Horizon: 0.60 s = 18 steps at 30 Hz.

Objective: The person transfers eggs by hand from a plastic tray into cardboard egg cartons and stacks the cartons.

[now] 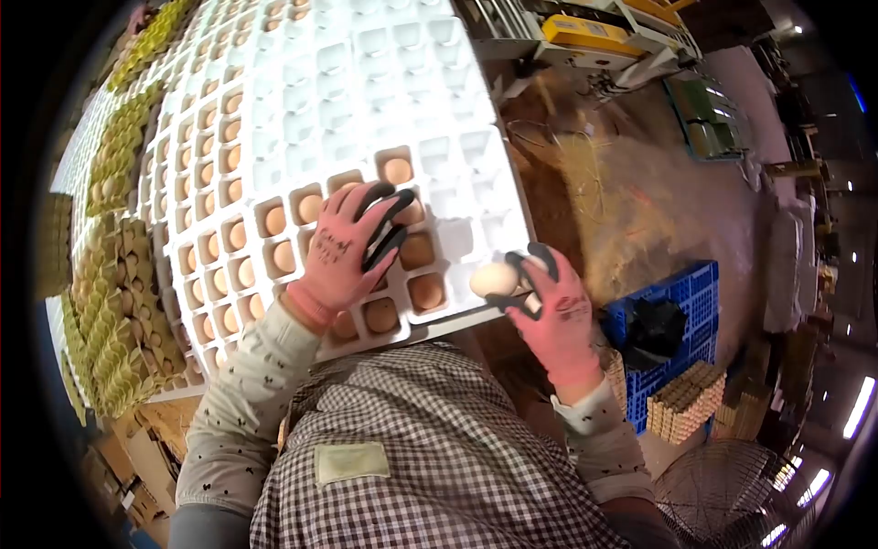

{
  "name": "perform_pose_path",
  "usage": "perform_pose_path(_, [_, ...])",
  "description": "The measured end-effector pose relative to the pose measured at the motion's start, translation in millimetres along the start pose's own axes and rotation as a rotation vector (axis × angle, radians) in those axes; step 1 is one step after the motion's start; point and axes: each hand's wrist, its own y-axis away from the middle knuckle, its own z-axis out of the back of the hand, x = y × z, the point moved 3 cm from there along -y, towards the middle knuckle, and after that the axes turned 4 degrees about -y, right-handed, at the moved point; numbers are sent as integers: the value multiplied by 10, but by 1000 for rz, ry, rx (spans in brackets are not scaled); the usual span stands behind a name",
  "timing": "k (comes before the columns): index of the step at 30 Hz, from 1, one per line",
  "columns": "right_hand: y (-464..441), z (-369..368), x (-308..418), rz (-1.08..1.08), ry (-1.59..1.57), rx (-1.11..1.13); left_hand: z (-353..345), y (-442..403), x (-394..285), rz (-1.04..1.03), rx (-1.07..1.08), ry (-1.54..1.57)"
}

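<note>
Several eggs around left hand, pale egg in right hand

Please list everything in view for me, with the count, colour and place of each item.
white trays: several, white, spread ahead
brown eggs: many, brown, in the white trays
held egg: at least one, pale brown, near right tray edge
green egg trays: several, yellow-green, left
machine: one, yellow and white, top right
blue pallet: one, blue, right
black plastic: one, black, on the blue pallet
tan egg trays: one stack, tan, lower right
fan: one, grey, bottom right
others: uncounted, unclear, far right
apron: one, checked, bottom centre
left hand: one, pink-and-black glove, over brown eggs
right hand: one, pink-and-black glove, around held egg
</note>
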Motion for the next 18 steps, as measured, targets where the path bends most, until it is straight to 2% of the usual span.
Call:
perform_pose_path(1, [-25, -90, 42, 76, 238, 67, 121, 125, 25, 37, -14, 37])
perform_pose_path(2, [-43, -190, 40, 157, 301, 106, 228, 288, 65, 74, -30, 41])
perform_pose_path(5, [-198, -181, 54, 129, 302, 91, 567, 756, 113, 119, -56, 41])
perform_pose_path(6, [-296, -162, 93, 113, 267, 37, 666, 908, 131, 154, -29, 18])
perform_pose_path(7, [-403, -165, 153, 111, 216, -51, 737, 1075, 145, 138, -107, 90])
perform_pose_path(9, [-599, -312, 104, 231, 341, -172, 907, 1397, 145, 263, -112, 125])
perform_pose_path(11, [-671, -492, -52, 293, 452, -192, 1254, 1547, 61, 209, -69, 85])
perform_pose_path(12, [-699, -551, -168, 328, 390, -256, 1414, 1662, 85, 194, -40, 67])
perform_pose_path(13, [-691, -628, -96, 385, 401, -437, 1603, 1813, 105, 154, -55, 11])
perform_pose_path(15, [-871, -593, 579, 178, 138, -302, 2020, 2083, 175, 149, -136, -134])
perform_pose_path(17, [-1044, -851, 1357, 80, -404, -92, 2671, 2349, 415, 195, -183, -309])
perform_pose_path(18, [-1077, -1016, 1812, 178, -473, -8, 2976, 2467, 588, 287, -268, -445])
